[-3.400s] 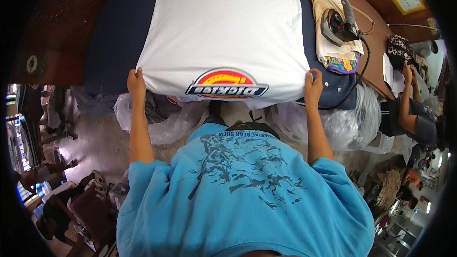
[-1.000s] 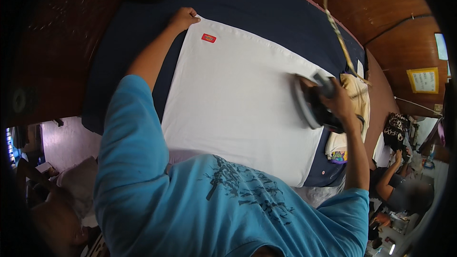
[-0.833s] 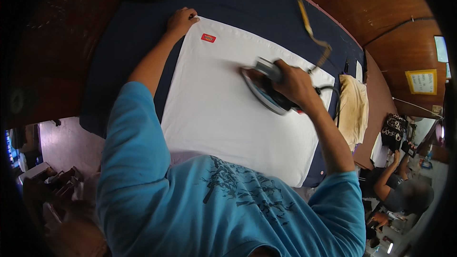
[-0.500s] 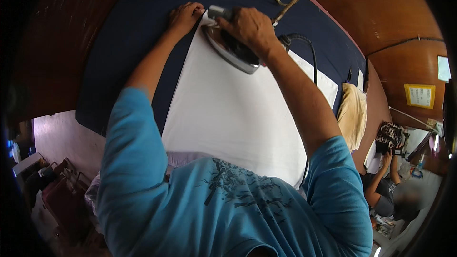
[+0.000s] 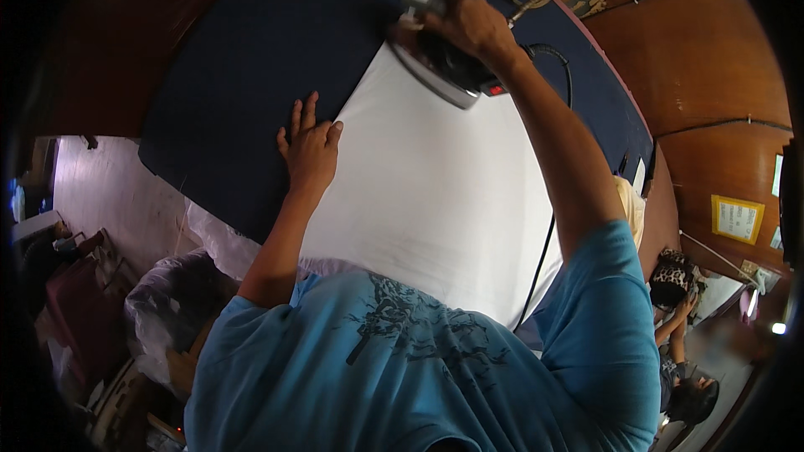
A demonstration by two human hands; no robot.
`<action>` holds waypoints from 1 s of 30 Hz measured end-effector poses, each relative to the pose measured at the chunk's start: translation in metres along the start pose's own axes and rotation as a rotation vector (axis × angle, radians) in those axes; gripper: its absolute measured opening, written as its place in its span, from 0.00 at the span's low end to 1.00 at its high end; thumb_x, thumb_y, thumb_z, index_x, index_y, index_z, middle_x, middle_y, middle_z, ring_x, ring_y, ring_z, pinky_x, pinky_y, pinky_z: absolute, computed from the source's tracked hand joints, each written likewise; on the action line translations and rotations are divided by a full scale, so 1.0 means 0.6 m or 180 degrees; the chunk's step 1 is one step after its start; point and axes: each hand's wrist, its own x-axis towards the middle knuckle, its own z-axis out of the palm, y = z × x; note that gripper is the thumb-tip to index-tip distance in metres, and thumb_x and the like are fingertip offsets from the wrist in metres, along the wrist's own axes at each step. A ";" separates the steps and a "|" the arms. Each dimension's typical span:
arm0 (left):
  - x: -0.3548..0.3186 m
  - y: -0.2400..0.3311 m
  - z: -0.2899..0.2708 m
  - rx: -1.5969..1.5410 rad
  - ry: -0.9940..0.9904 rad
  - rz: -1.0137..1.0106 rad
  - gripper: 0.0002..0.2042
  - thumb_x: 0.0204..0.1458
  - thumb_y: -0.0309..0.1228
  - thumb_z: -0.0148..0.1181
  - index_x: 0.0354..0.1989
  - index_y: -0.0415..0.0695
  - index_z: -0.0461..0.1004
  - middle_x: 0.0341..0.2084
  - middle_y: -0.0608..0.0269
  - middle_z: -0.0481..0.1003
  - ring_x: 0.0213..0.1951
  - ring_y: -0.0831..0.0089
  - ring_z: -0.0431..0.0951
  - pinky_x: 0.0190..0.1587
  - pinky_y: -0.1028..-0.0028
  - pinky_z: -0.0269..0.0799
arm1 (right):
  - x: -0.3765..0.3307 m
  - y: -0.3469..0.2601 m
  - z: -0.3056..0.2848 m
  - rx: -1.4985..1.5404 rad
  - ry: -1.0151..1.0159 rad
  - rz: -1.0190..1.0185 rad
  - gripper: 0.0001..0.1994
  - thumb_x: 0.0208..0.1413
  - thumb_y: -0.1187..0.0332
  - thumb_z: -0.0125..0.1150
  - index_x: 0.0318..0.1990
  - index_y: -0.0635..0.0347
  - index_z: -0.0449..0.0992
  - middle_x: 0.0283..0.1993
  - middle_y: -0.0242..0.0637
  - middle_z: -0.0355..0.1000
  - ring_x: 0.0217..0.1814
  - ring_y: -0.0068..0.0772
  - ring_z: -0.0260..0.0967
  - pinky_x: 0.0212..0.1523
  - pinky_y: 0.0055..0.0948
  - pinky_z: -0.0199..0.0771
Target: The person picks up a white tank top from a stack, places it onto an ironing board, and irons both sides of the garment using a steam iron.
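Note:
A white garment (image 5: 435, 192) lies spread flat on a dark blue padded table (image 5: 251, 59). My right hand (image 5: 473, 25) grips the handle of an electric iron (image 5: 440, 67), which rests on the garment's far corner. A black cord (image 5: 540, 259) runs from the iron down past my right arm. My left hand (image 5: 310, 146) lies flat with fingers spread on the garment's left edge, half on the blue cover.
Brown wooden wall panels (image 5: 695, 50) rise behind the table, with a yellow paper sheet (image 5: 737, 218) pinned on them. Clear plastic bags (image 5: 176, 301) sit below the table on the left. Another person (image 5: 674, 285) sits at the far right.
The iron has slid from the garment's right side across to its far left corner. My left hand has moved from that far corner down along the left edge.

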 end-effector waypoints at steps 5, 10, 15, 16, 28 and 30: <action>0.000 -0.010 0.015 -0.0038 0.0199 -0.0017 0.18 0.58 0.41 0.41 0.30 0.43 0.77 0.64 0.69 0.52 0.67 0.66 0.43 0.63 0.49 0.35 | -0.084 -0.074 0.003 -0.0393 -0.0814 -0.1001 0.29 0.47 0.39 0.53 0.36 0.61 0.76 0.25 0.46 0.74 0.27 0.40 0.75 0.31 0.34 0.76; 0.007 -0.011 0.022 -0.0051 0.0354 0.0062 0.17 0.57 0.39 0.43 0.27 0.42 0.76 0.64 0.70 0.52 0.67 0.66 0.44 0.62 0.49 0.34 | -0.052 -0.088 -0.004 -0.0231 -0.0621 -0.0389 0.27 0.50 0.42 0.51 0.38 0.59 0.76 0.24 0.42 0.75 0.24 0.40 0.74 0.30 0.32 0.76; 0.002 -0.010 0.020 -0.0012 0.0350 0.0011 0.17 0.56 0.37 0.43 0.24 0.42 0.75 0.64 0.71 0.52 0.66 0.67 0.45 0.63 0.50 0.34 | -0.069 -0.096 -0.001 -0.0218 -0.0642 -0.0435 0.26 0.50 0.43 0.54 0.40 0.59 0.75 0.25 0.42 0.75 0.26 0.39 0.75 0.31 0.32 0.76; -0.001 -0.014 0.026 -0.0006 0.0383 0.0010 0.17 0.56 0.37 0.43 0.24 0.42 0.75 0.64 0.71 0.52 0.66 0.67 0.45 0.63 0.50 0.35 | -0.062 -0.094 -0.002 -0.0167 -0.0682 -0.0242 0.26 0.50 0.43 0.54 0.41 0.59 0.75 0.26 0.42 0.75 0.27 0.40 0.75 0.32 0.33 0.76; 0.001 -0.013 0.023 0.0083 0.0343 -0.0011 0.16 0.54 0.35 0.45 0.18 0.44 0.72 0.63 0.67 0.54 0.67 0.66 0.45 0.63 0.50 0.34 | 0.042 0.022 0.009 -0.0195 0.0037 0.0751 0.29 0.51 0.39 0.48 0.41 0.58 0.77 0.30 0.46 0.75 0.30 0.43 0.76 0.36 0.34 0.75; 0.000 -0.006 0.020 0.0090 0.0350 -0.0004 0.15 0.54 0.35 0.44 0.20 0.45 0.73 0.63 0.65 0.55 0.66 0.65 0.45 0.63 0.49 0.34 | 0.053 0.037 0.010 0.0009 0.0066 0.0848 0.29 0.51 0.39 0.49 0.40 0.58 0.77 0.29 0.46 0.75 0.30 0.42 0.76 0.35 0.34 0.75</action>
